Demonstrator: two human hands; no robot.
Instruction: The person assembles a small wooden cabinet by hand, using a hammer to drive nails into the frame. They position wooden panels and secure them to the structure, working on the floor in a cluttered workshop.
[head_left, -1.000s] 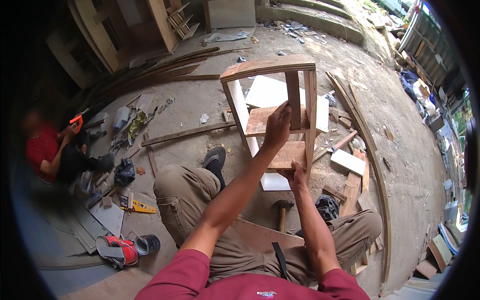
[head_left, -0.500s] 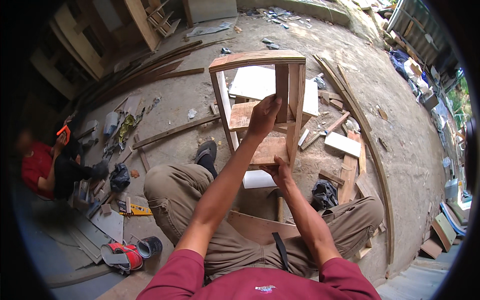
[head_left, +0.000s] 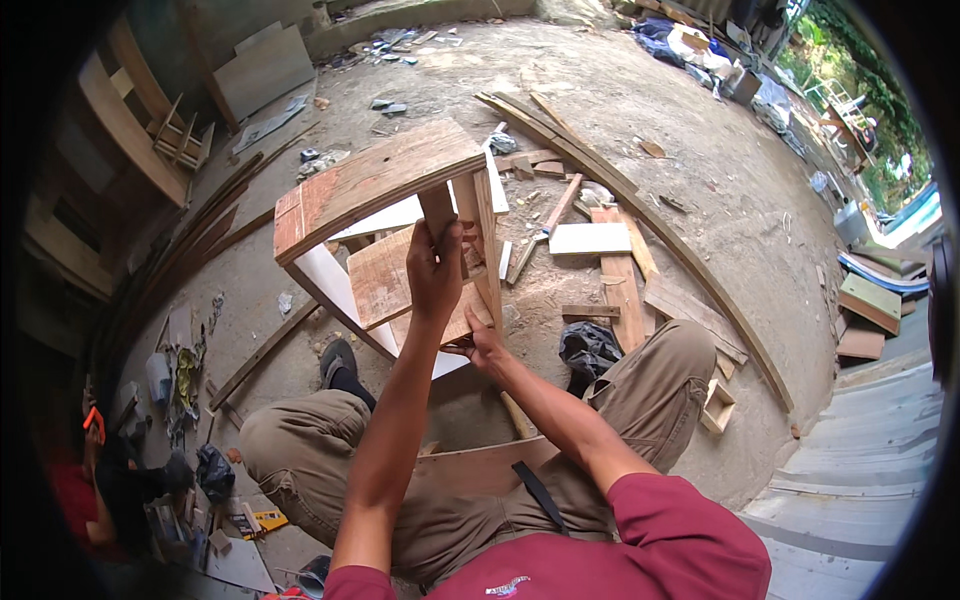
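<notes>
A small open wooden frame stands tilted in front of me, held above my lap. It has a plywood top, inner shelf boards and a white inner side face. My left hand reaches into the opening, its fingers wrapped round a narrow upright slat under the top. My right hand grips the frame low down on its right side, thumb up and fingers partly hidden beneath a board. Between my legs lies a curved-looking wooden board, with a wooden handle just beyond it.
Long wooden strips cross the floor at right, near a white board and a black plastic bag. At far left sits another person, holding something orange. Corrugated sheets lie at the lower right.
My view has swung to the right. The wooden frame has tipped, so more of its top shows. Both hands keep their hold on it.
</notes>
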